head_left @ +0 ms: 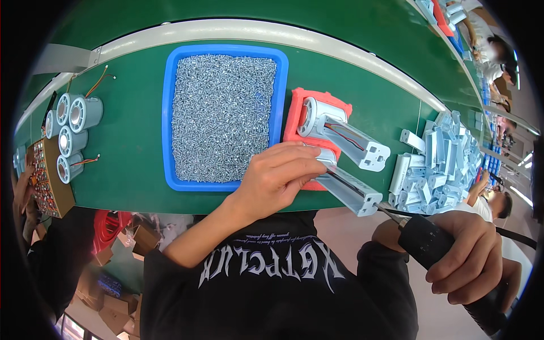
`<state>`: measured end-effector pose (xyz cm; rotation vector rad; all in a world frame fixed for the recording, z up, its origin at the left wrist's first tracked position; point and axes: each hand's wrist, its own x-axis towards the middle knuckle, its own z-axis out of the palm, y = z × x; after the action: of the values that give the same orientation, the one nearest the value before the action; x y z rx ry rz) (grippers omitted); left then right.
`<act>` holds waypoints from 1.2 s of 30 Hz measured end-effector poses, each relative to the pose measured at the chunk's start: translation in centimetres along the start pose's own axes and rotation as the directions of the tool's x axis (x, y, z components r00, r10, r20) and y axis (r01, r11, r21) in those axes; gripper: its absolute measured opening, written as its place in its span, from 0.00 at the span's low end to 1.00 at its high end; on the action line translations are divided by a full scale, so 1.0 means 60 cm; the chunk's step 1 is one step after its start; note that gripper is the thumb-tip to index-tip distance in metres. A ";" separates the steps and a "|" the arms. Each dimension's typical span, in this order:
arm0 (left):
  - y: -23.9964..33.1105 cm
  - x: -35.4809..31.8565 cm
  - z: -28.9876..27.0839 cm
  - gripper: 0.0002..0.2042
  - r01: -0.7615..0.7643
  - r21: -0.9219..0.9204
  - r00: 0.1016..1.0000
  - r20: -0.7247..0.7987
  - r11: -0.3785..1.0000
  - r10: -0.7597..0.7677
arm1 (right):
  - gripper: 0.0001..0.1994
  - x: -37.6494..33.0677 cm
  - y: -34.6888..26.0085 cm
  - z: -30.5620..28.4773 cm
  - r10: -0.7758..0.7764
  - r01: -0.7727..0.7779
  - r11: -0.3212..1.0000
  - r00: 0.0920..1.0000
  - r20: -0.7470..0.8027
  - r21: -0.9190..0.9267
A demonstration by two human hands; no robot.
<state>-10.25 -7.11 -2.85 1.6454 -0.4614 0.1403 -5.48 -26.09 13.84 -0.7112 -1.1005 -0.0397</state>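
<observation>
A long green work surface [362,107] with a pale rail [238,31] curves across under bright lighting.

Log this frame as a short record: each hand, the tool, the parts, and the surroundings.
left hand: steadies the near grey housing on the red holder
right hand: grips a black power screwdriver, bit at the housing's end
tray: blue, full of silver screws
left side: grey motors with wires
right side: pile of grey brackets
surface: green belt

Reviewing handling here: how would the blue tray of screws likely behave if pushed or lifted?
The blue tray looks packed with small metal screws, so probably heavy for its size. Its flat base on the green belt suggests sliding, not tipping. Loose screws could spill if tilted.
</observation>
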 end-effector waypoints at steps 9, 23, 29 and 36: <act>-0.001 -0.004 0.002 0.10 0.066 -0.070 0.998 -0.002 0.995 -0.066 | 0.16 0.002 0.010 -0.003 -0.006 0.001 0.997 0.998 -0.058 -0.077; 0.012 0.004 -0.009 0.10 0.042 -0.263 0.998 -0.043 0.964 -0.055 | 0.09 -0.004 -0.049 -0.018 -0.261 0.256 0.965 0.922 -0.286 -0.053; 0.014 -0.004 -0.001 0.11 -0.010 -0.318 0.998 -0.069 0.948 -0.013 | 0.09 -0.002 -0.044 -0.015 -0.250 0.265 0.964 0.933 -0.259 0.025; 0.039 0.005 -0.015 0.10 -0.075 -0.129 0.995 -0.075 0.989 0.066 | 0.09 0.032 -0.016 0.004 -0.157 0.174 0.971 0.981 -0.113 0.164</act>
<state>-10.70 -6.41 -0.46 1.4908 -0.4649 0.2158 -5.12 -26.08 15.95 -0.4556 -1.0517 -0.1197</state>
